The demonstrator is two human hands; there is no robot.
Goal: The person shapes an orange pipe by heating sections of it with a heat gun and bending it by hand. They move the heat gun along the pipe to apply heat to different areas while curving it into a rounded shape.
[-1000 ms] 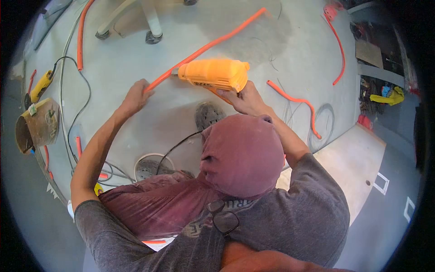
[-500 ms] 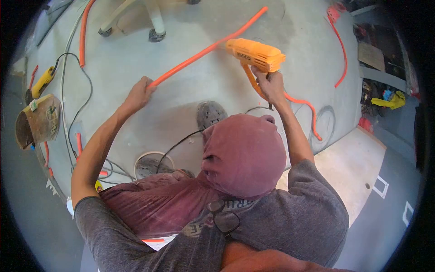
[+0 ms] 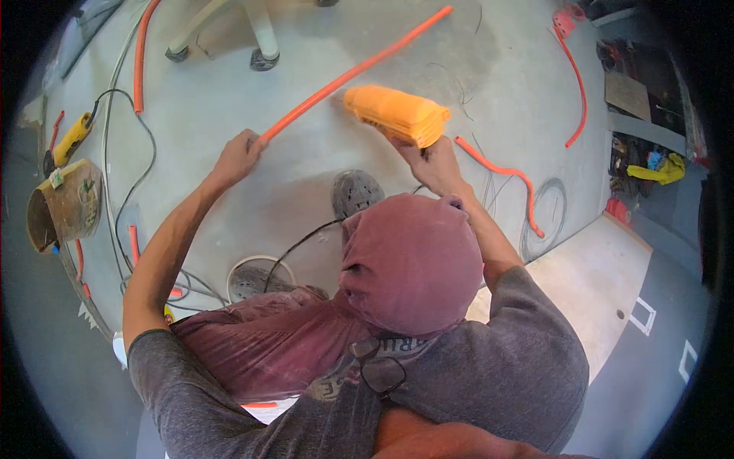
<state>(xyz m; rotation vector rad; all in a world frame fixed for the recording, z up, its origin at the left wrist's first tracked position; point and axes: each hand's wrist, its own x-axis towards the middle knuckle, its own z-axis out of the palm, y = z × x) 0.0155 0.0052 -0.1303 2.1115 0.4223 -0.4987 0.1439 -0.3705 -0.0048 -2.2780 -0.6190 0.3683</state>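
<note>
My left hand (image 3: 240, 155) is closed around the lower end of an orange plastic conduit pipe (image 3: 336, 95). The pipe slants up and to the right over the floor, nearly straight. In my right hand (image 3: 434, 166) is a yellow-orange heat gun (image 3: 397, 115), gripped by its handle. Its nozzle points left, just below the pipe's middle and apart from it. A black cord (image 3: 302, 249) runs near my feet. Part of the heat gun's handle is hidden by my fingers.
A bent orange pipe (image 3: 505, 170) and coiled wire (image 3: 544, 218) lie at right. Chair legs (image 3: 262, 34) stand at the top. A yellow power tool (image 3: 73, 139), a bucket (image 3: 74, 200) and loose cables are at left. A pale board (image 3: 596, 283) lies lower right.
My right hand has carried the heat gun left and slightly down, along the pipe toward my left hand. The pipe has shifted only slightly.
</note>
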